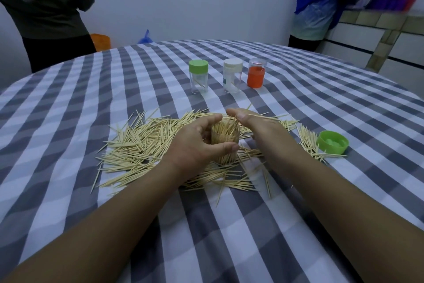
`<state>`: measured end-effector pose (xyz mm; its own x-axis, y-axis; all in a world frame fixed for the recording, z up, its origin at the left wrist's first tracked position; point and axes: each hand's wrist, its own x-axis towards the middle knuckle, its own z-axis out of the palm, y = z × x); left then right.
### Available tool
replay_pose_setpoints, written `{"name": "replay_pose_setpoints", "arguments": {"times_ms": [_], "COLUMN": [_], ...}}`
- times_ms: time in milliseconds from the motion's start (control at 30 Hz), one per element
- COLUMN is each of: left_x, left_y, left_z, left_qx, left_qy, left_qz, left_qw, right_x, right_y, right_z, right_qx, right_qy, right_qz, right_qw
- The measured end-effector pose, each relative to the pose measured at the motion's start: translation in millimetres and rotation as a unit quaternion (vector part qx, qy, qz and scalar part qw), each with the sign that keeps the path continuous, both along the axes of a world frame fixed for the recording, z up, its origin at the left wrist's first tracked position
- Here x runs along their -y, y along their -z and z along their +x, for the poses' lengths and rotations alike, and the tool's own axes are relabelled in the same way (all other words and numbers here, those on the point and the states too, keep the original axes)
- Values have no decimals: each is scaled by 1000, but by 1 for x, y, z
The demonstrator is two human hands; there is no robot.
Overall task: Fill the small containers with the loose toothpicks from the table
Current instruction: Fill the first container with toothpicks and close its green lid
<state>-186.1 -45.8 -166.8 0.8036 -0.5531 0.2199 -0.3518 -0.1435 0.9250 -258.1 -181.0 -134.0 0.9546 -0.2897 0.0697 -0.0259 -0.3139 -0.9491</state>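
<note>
Toothpicks (146,145) lie in a wide loose heap at centre frame, w/ one clear container (226,145) standing upright in the middle of it, already packed most of the way w/ upright sticks. Left hand (197,145) wraps it: fingers (211,122) curl behind the rim, thumb across the near wall. Judged purpose: steady it so it won't tip while sticks go in. Right hand (254,126) sits just right of the mouth, thumb and fingers pinched on a few toothpicks angled into the opening; some stick out sideways to the right, so not all are lined up yet. Exact finger positions behind the container can't be told.

Green cap (332,142) lies inside-up at right of centre, on the heap's right fringe, prob. this container's lid, parked close but out of the way.

Three more containers stand in a row at upper centre, well apart from the heap: green-lidded one (198,76) and white-lidded one (232,75), both nearly empty, and one w/ orange inside (257,73).

Room: checked table (68,103) has bare cloth on all sides of the heap. Near edge is out of frame; far edge curves behind the row. Two people stand beyond, at upper left and upper right, not reaching in.
</note>
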Motion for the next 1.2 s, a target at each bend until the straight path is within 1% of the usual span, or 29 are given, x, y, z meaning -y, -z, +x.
{"name": "replay_pose_setpoints", "arguments": {"times_ms": [100,233,300,400,500,533,600,733,867,1067,1200], "left_x": [0,-1,0,0,0,0,0,-1,-1,-1,-1], "left_y": [0,1,1,1,1,2,2,3,1,3,1], "left_z": [-1,0,0,1,1,2,2,2,1,3,2], "left_qx": [0,1,-3,-2,3,3,2,3,8,16,16], "left_qy": [-2,-3,-3,-2,-2,-2,-2,-2,1,-3,1], "left_qz": [1,3,1,1,4,5,4,4,12,17,18], "left_qw": [1000,1000,1000,1000,1000,1000,1000,1000,1000,1000,1000], "right_x": [0,2,4,3,3,3,7,6,4,-5,-5], "right_y": [-2,-7,-9,-8,-4,-4,0,5,11,15,15], "right_z": [-2,-4,-4,-5,-3,-3,-3,2,6,6,4], "right_qx": [-21,-42,-61,-89,-90,-90,-66,15,86,176,186], "right_qy": [-20,-35,-30,-16,-18,-8,9,26,57,65,59], "right_qz": [-2,-77,-93,-74,-61,-43,-9,20,47,23,3], "right_qw": [1000,995,993,993,994,995,998,999,993,982,981]}}
